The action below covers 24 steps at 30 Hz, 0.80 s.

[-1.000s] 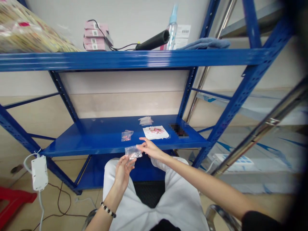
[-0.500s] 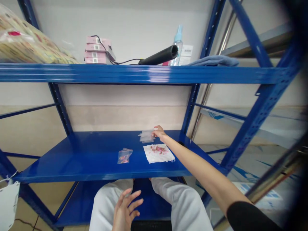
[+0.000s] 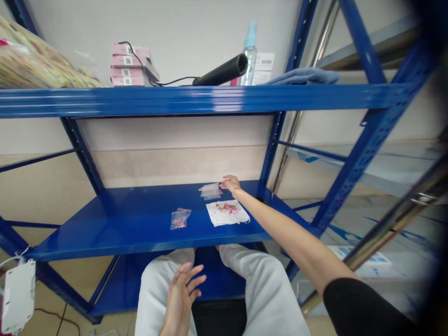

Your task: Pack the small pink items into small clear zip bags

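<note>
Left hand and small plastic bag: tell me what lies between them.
Head view: a light trouser knee and the blue shelf's front edge separate the left hand from the small plastic bag.

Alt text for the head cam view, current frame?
A seated person's right hand reaches along a blue steel shelf to a small stack of clear plastic bags, beside a white tissue strewn with pink bits and a clear bag of pink pieces. The left hand is open above white trousers.
</note>
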### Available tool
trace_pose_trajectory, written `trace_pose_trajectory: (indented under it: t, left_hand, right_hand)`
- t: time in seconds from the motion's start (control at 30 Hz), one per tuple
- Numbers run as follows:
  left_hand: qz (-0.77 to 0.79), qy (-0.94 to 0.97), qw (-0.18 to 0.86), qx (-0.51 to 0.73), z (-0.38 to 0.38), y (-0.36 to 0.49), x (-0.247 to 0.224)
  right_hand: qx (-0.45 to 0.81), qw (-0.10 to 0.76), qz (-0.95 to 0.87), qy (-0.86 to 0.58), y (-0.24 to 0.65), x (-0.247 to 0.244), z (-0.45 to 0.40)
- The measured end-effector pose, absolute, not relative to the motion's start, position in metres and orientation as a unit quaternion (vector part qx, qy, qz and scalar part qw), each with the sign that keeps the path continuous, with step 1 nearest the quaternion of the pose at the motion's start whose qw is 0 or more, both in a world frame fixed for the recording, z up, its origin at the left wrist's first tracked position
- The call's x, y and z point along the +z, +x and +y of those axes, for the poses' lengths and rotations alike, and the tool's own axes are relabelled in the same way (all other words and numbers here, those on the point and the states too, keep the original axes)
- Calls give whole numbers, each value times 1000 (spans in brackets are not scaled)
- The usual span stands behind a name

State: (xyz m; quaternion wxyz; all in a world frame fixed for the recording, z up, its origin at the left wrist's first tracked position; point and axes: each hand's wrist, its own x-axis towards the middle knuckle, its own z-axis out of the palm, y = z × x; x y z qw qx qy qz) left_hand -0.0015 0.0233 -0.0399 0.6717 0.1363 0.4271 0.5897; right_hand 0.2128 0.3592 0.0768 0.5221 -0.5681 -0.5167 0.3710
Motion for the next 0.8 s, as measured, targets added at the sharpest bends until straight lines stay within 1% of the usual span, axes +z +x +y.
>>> trace_pose_trajectory:
  t: [0.1, 0.3, 0.4, 0.53, 0.63, 0.8]
  left_hand:
    - [425, 158, 655, 605, 18, -3, -34]
    - [400, 191, 642, 626, 9, -2, -27]
    - [395, 210, 632, 633, 8, 1, -23]
    - [388, 243, 635, 623, 9, 3, -21]
    - [398, 264, 623, 620, 11, 3, -26]
    - [414, 261, 604, 629, 17, -1, -36]
  right_hand:
    - [365, 513, -539, -560, 216, 79, 333]
    - [347, 461, -609, -544, 233, 80, 281]
    - [331, 433, -646, -534, 230, 73, 260]
    - [265, 347, -763, -476, 196, 50, 238]
    - [235, 310, -813, -434, 156, 35, 231]
    - [166, 268, -821, -477, 95, 28, 250]
